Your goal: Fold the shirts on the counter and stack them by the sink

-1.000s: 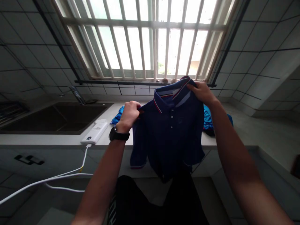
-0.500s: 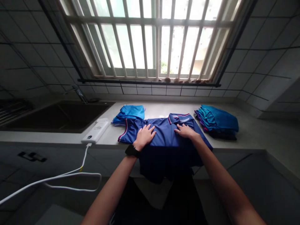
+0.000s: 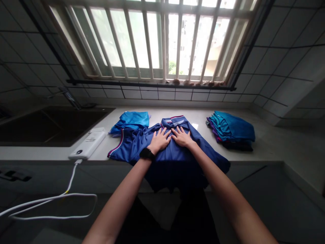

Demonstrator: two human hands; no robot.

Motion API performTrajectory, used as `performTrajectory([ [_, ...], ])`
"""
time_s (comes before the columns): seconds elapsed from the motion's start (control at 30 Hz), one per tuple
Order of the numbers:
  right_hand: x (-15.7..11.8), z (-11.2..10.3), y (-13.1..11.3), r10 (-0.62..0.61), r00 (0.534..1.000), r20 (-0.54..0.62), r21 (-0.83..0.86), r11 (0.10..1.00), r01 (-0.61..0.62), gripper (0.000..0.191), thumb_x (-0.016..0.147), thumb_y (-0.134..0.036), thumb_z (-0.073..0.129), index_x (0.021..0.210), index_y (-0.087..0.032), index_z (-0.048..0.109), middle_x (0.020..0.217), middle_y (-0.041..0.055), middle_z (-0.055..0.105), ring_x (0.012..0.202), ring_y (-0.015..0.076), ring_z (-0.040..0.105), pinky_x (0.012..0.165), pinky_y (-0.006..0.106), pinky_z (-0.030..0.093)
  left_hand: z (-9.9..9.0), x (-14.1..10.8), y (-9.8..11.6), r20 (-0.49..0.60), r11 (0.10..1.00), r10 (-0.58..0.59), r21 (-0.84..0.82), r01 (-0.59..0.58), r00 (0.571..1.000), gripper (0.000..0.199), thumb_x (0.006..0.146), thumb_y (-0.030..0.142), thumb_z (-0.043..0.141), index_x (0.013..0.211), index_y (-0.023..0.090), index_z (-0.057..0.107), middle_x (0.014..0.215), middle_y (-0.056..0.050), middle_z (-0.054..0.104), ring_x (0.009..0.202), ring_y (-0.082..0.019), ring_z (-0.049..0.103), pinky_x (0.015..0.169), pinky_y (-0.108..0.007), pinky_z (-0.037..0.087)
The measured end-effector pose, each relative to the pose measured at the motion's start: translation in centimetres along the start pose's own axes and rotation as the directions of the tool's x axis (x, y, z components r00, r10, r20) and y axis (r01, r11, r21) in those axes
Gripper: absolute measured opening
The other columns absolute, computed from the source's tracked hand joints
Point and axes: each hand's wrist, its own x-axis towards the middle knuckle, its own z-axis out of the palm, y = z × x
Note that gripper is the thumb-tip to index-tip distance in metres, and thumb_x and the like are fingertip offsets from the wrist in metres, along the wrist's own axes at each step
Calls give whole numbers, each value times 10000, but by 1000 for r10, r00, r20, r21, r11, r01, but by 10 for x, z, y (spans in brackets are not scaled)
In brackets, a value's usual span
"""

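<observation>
The shirt (image 3: 172,154) lies on the counter (image 3: 265,149), collar toward the window (image 3: 142,44), its lower part hanging past the front edge. Left hand (image 3: 160,140) and right hand (image 3: 181,138) rest flat just below the collar, side by side — fingers spread wide, closed on nothing. One sleeve reaches beside the left pile (image 3: 133,121), near the power bank (image 3: 88,144); a stretch of counter separates collar and right pile (image 3: 232,128).

Barred window (image 3: 149,44) (brightly backlit) above pale counter (image 3: 266,150); dark sink (image 3: 56,123) at left, tiled walls (image 3: 269,61) dim.
</observation>
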Motion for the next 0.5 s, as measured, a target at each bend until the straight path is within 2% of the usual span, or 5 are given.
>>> performTrajectory([
  [0.17,-7,-30,20,-75,996,-43,140,987,81,635,1075,-402,388,1665,-180,314,1727,128,319,1606,277,268,1287,492,266,2,7,-11,74,995,-95,-5,96,993,622,1062,480,304,1641,265,380,1754,-94,259,1625,-342,192,1279,-633,182],
  [0.23,-31,-38,34,12,989,-148,115,993,5,570,1044,-430,486,1544,-155,501,1607,167,504,1485,286,476,1207,393,393,1,8,-19,80,994,-111,-3,112,991,623,1062,499,298,1640,282,380,1754,-90,259,1631,-326,181,1282,-622,181],
  [0.3,-62,-41,50,166,965,-201,33,986,-163,581,932,-571,664,1339,-157,652,1409,197,651,1285,344,630,1067,408,503,-1,9,-25,90,991,-132,-4,133,987,623,1061,504,302,1636,280,391,1753,-97,260,1632,-325,178,1283,-623,180],
  [0.37,-89,-40,65,241,958,-155,-39,967,-250,553,831,-592,777,1171,-162,700,1223,182,726,1115,347,689,928,398,546,-3,10,-28,95,990,-140,-3,141,986,622,1061,501,309,1633,273,395,1752,-103,261,1630,-334,181,1279,-637,180],
  [0.5,-108,-49,92,76,997,-15,14,997,-76,125,881,-281,718,959,-184,707,969,62,750,901,211,690,764,267,509,-5,12,-28,103,989,-150,31,148,983,625,1069,496,284,1641,262,376,1756,-96,250,1632,-324,179,1282,-633,180],
])
